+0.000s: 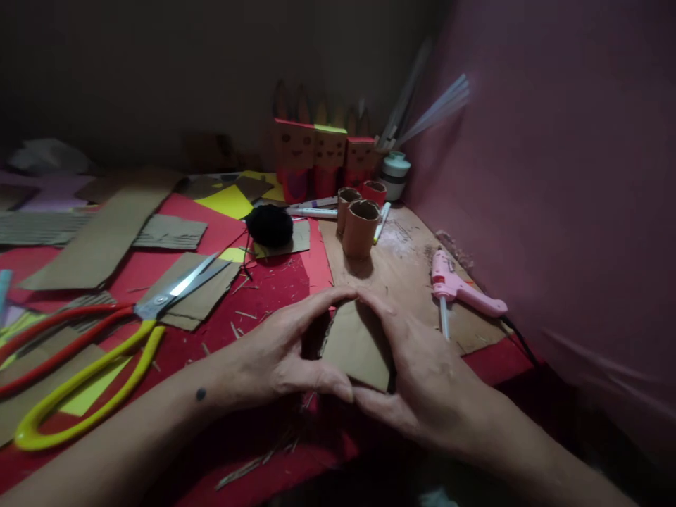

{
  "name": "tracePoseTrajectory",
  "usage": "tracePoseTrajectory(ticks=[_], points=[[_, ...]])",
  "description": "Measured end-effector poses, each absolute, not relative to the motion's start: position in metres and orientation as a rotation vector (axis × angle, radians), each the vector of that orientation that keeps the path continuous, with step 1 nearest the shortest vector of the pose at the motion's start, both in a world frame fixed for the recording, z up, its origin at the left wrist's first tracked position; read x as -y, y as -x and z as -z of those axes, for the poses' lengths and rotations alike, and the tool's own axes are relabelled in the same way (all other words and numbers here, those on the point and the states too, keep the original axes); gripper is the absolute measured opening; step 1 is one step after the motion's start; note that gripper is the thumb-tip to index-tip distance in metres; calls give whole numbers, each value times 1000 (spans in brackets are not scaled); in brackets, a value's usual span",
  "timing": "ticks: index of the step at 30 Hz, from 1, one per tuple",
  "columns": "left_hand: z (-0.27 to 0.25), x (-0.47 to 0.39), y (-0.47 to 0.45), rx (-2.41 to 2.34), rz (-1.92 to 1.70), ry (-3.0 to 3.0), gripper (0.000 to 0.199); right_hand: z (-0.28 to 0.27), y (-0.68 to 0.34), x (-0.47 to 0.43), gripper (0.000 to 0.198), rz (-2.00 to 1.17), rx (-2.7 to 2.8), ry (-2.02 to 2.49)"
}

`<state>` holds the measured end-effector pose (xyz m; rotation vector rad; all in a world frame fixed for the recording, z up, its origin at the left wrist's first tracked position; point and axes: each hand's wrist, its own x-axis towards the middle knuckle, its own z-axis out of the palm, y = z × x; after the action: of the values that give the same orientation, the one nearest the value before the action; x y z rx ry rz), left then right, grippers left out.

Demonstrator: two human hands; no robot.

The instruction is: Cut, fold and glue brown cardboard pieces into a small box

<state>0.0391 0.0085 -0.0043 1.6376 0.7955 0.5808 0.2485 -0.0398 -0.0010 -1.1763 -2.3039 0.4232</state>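
Between my two hands is a small cardboard box-like piece (356, 341), its flat top face tilted toward me. My left hand (303, 345) is closed around its left side, thumb along the near edge. From the right, my right hand (415, 355) grips the other side, and the fingertips of both hands meet at the far end. The underside of the piece is hidden. Just beyond stand a brown cardboard tube (361, 236) and a second tube (347, 201) behind it. A pink glue gun (459, 285) lies to the right on a wooden board (406, 260).
Large scissors (153, 308) with red and yellow handles lie at left among cardboard strips (105, 229). A black yarn ball (270, 226) sits mid-table. At the back stand several cardboard animal figures (327, 151), a white jar (395, 176) and glue sticks (438, 105). A wall borders the right.
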Motion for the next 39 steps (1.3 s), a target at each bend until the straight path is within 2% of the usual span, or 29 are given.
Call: tracePoseTrajectory(ticks=[5, 13, 19, 23, 30, 39], points=[[7, -6, -38, -843, -502, -1526, 84, -14, -275, 45, 110, -449, 2395, 1171], [-6, -5, -41, -1011, -431, -1648, 75, 0, -325, 73, 92, -421, 2396, 1386], [-10, -12, -40, -1031, -353, -1866, 81, 16, -315, 71, 77, -563, 2169, 1271], [-5, -11, -38, -1019, -429, -1866, 73, 18, -307, 70, 81, -636, 2057, 1190], [1, -8, -38, -947, -459, -1872, 72, 25, -296, 70, 108, -886, 1914, 1229], [-5, 0, -42, -985, -543, -1993, 69, 39, -286, 73, 103, -982, 1673, 1187]])
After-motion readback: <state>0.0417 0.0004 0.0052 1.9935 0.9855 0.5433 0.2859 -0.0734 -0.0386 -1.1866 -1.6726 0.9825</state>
